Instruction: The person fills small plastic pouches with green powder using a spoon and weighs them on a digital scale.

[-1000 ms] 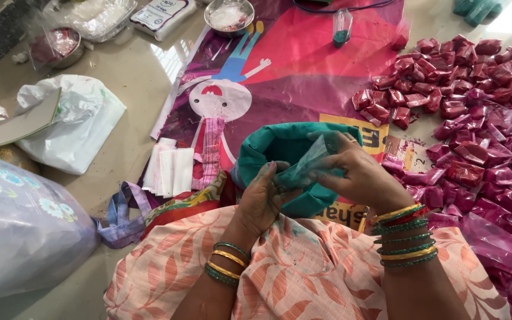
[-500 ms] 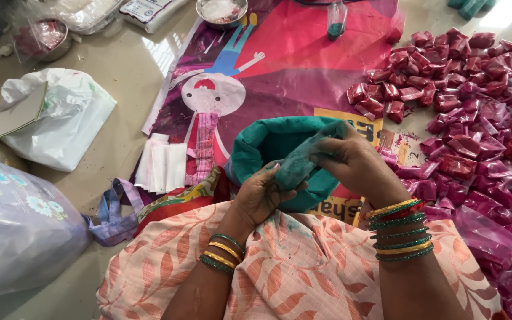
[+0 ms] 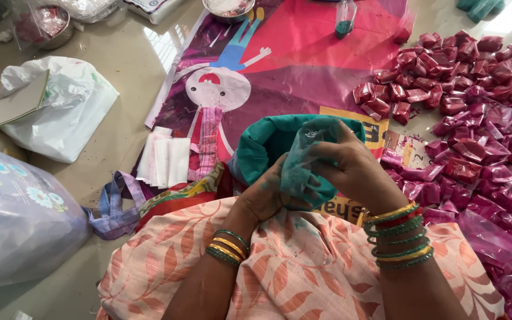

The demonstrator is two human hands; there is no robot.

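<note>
- Holding a small clear pouch (image 3: 296,169) of green powder, just above the lap and in front of the open teal bag (image 3: 262,148).
- Pinching the pouch top with the right hand (image 3: 351,169), fingers curled shut around the plastic.
- Cupping the pouch from below with the left hand (image 3: 265,198), fingers closed on its lower part; green dust showing on both hands.
- Sitting right behind: the teal bag, mouth open, resting on the pink sheet (image 3: 303,53).
- Lying to the left of the bag: a stack of empty white pouches (image 3: 164,161).
- Spreading across the right: a heap of filled pink packets (image 3: 469,106).
- Standing further off: a white bag (image 3: 60,109), a steel bowl (image 3: 227,7), a small bottle (image 3: 344,18).
- Risking a spill: top apparently not sealed yet, so a loose pinch or squeeze from below likely puffing powder onto the peach cloth (image 3: 303,266).
- Risking a tear too: thin plastic, tight grip.
</note>
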